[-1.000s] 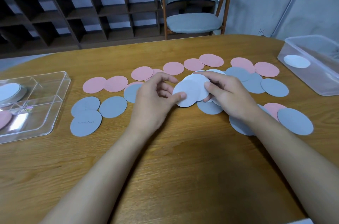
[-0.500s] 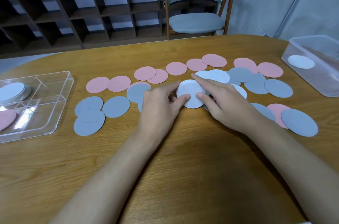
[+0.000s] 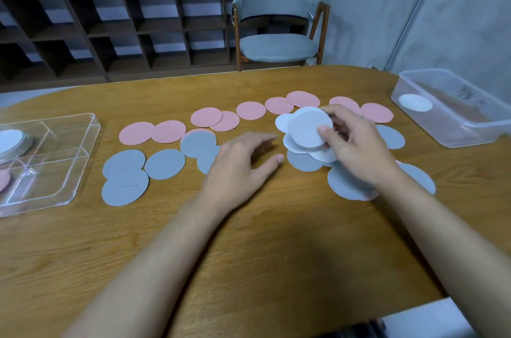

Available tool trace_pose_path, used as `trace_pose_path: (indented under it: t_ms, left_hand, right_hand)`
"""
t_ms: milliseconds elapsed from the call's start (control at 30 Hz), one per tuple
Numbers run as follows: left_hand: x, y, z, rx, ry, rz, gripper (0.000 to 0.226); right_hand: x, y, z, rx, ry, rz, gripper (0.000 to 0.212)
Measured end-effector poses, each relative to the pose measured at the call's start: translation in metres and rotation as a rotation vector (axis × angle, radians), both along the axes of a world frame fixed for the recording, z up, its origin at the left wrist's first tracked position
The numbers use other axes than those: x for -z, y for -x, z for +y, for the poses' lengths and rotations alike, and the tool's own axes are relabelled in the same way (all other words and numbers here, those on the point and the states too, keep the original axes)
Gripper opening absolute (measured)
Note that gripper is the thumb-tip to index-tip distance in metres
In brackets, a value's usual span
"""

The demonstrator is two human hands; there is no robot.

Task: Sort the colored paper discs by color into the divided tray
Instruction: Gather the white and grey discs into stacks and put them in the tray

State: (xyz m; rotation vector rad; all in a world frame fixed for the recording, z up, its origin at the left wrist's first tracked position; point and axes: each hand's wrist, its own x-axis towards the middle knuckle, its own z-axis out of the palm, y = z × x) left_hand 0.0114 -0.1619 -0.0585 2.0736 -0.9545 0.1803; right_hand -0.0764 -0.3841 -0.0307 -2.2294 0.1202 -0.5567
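Right hand (image 3: 356,149): forearm enters from lower right, wrist raised off the table (image 3: 249,254), palm turned left. It grips a small fan of white discs (image 3: 307,127), the thumb (image 3: 325,130) pressed on the face of the top disc and the fingers curled behind. How many discs are in the fan cannot be told; at least three edges show. The fan is tilted and its lower edge lies over more discs on the table.

Left hand (image 3: 243,166): forearm enters from lower left, palm down, fingers loosely spread and slightly bent, holding nothing. It is blurred; whether the fingertips touch the wood cannot be told. It sits just left of the fan, with a gap between.

Grey discs (image 3: 164,163): one group to the left of the left hand, some overlapping; others under and around the right hand and wrist.

Pink discs (image 3: 206,116): a row beyond both hands, several overlapping.

Divided tray (image 3: 91,127): well to the left of the left hand, clear plastic. One compartment holds a white stack (image 3: 9,140), another a pink disc (image 3: 4,180).

Clear bin (image 3: 453,105): to the right of the right hand, one white disc (image 3: 414,102) inside.
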Motion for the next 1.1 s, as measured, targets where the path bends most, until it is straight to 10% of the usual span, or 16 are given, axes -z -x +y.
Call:
trace_pose_path:
  t_ms: [767, 967, 1100]
  left_hand:
    - [0.005, -0.002, -0.063, 0.084, -0.245, -0.241, 0.023]
    - [-0.001, 0.000, -0.063, -0.085, 0.009, -0.325, 0.028]
    - [-0.008, 0.005, -0.064, -0.085, 0.244, -0.019, 0.016]
  right_hand:
    - [0.018, 0.001, -0.054, 0.230, 0.072, -0.001, 0.030]
    - [0.021, 0.000, -0.055, 0.223, 0.039, 0.008, 0.030]
    - [0.023, 0.000, -0.054, 0.173, -0.063, 0.005, 0.029]
